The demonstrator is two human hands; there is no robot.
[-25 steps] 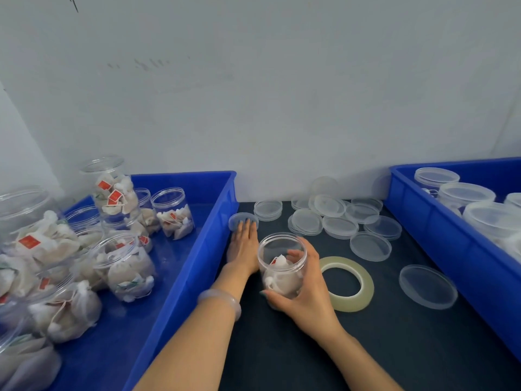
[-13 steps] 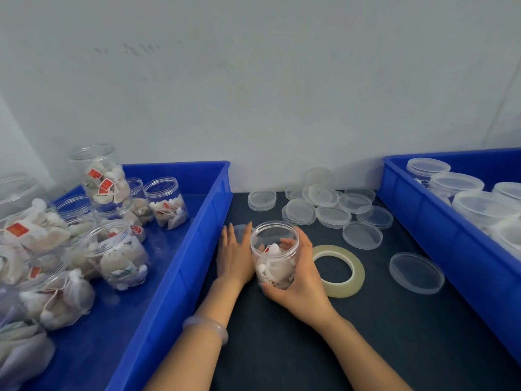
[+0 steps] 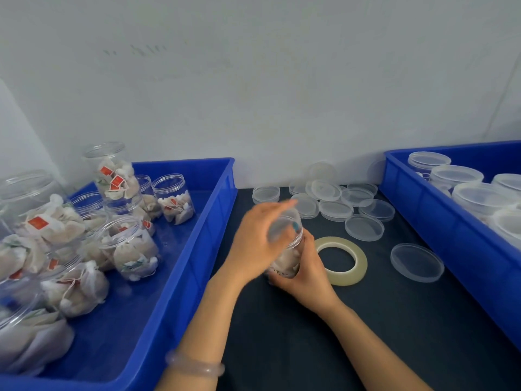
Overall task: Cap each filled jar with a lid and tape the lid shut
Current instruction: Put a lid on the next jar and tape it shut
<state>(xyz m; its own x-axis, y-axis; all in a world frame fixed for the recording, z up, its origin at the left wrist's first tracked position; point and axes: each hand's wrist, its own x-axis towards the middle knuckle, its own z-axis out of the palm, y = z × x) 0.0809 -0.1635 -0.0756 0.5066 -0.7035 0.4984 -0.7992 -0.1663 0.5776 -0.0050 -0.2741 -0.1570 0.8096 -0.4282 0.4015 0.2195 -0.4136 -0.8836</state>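
Observation:
A clear jar [image 3: 287,259] holding white tea bags stands on the dark mat at the centre. My right hand [image 3: 303,270] wraps around its lower right side. My left hand [image 3: 259,238] holds a clear lid [image 3: 284,225] tilted over the jar's mouth; the hand is blurred by motion. A roll of clear tape [image 3: 339,261] lies flat just right of the jar. Several loose clear lids [image 3: 335,210] lie behind it.
A blue bin [image 3: 197,249] on the left holds several open jars [image 3: 132,246] of tea bags. Another blue bin [image 3: 439,218] on the right holds capped jars [image 3: 479,196]. One lid [image 3: 416,262] lies apart, right of the tape. A white wall rises behind.
My left hand lifted off the mat with a lid and swung right, over the jar's mouth. My right hand stayed on the jar.

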